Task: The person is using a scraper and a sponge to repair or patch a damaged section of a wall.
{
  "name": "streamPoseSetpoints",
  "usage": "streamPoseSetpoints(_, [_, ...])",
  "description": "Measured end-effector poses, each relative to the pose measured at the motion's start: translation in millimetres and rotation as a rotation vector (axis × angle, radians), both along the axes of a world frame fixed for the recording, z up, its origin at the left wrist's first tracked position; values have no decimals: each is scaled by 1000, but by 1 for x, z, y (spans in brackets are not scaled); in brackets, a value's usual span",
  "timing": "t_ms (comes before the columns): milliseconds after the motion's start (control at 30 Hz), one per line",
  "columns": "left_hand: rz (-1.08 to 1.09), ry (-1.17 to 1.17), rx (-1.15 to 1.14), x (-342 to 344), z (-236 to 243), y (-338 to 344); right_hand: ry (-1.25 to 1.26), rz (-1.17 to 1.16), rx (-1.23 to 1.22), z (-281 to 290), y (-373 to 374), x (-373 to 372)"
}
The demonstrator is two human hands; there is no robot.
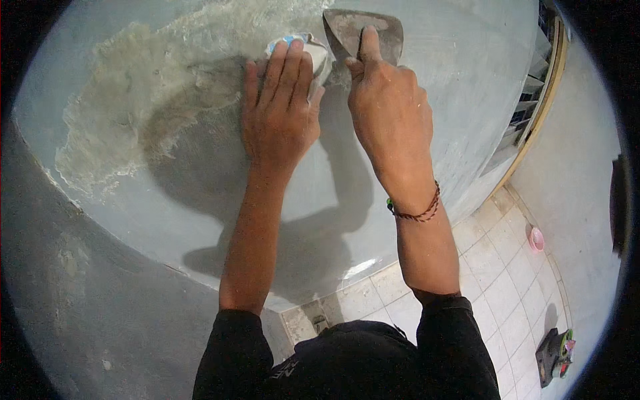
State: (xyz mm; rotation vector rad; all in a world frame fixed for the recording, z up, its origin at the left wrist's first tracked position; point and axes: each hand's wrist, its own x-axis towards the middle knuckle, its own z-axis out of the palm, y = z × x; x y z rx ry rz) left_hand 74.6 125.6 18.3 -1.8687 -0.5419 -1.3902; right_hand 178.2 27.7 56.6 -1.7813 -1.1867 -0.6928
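Up on the grey wall (220, 190), my left hand (280, 120) presses a crumpled white-and-blue wrapper (313, 57), its fingers laid over it. I cannot make out whether anything is inside the wrapper. To its right my right hand (390, 100) grips a putty knife (340, 30) with a wide, flared, stained metal blade. The index finger lies stretched along the blade, whose left corner is just above the wrapper; the handle is hidden in my palm. A rough, pale patch of filler (107, 127) spreads over the wall to the left of my hands.
A wall corner edge (133, 245) runs down the left side. At the right is a wood-framed louvred window (527, 100). Below lies a white tiled floor (497, 260), with a pink bowl (537, 239) and a dark stand holding small items (550, 360) by the right wall.
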Motion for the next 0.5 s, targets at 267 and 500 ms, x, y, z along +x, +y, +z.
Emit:
streamPoseSetpoints(267, [-71,-19,-60,0,-1,-3,-14,43,20,8,2,3])
streamPoseSetpoints(500, [-89,-36,-73,1,2,-7,-97,-37,-45,7,-11,1])
